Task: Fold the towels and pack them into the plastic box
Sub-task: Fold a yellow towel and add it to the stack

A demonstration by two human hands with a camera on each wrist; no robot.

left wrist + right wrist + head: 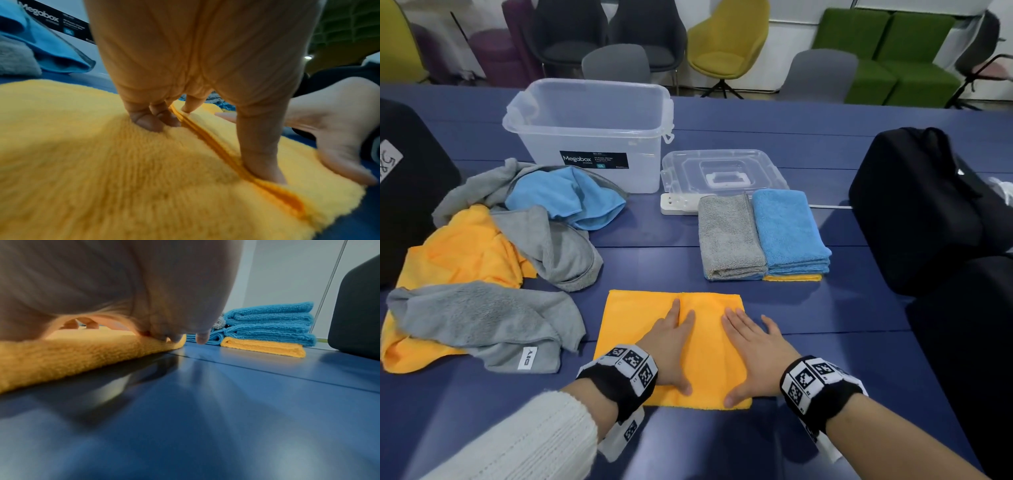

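Both palms lay flat, neither grip closed: left hand (671,346) and right hand (753,356) pressed the half-folded orange towel (640,329) on the counter (842,394); smoothing outward from the centre seam should square the edges; plastic box (592,137) stood beyond

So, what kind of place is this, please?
Probably an office lounge or meeting area: a long blue table, assorted lounge chairs and a green sofa behind it.
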